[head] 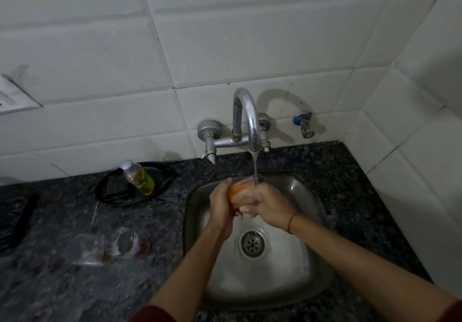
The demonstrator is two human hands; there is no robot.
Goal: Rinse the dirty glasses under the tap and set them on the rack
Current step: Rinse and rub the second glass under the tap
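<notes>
– Fingers point(226, 184) of our left hand point(220, 202) were curled round the left side of the glass point(250, 181), weren't they?
– They were. Those of our right hand point(271, 205) were wrapped round its other side, clamped on it from below. Both hands held the one glass over the sink point(302, 211). The tap point(246, 114) stood above and beyond the fingers, and its stream point(255, 169) fell onto the rim between them.
– And the orange patch point(236, 191) under our left fingers?
– It lay against the glass. We could not tell whether it was a scrubber or something seen through the wall.
– How did we think the rinse was best done?
– We judged it best to tip the mouth into the stream so the water filled it and spilled out. We would turn the glass between both grips to wet every side. We would also hold it low over the basin, since wet glass slips.
– What remained?
– A second glass point(130, 243) and a third glass point(86, 245) sat on the counter point(75, 284), well to the left of our fingers and nearer us, with brown dregs in them. Further left of the fingers, towards the wall, a bottle point(138, 177) lay in a black tray point(163, 171). No rack showed anywhere, so by our reckoning the task was at an early stage.
</notes>
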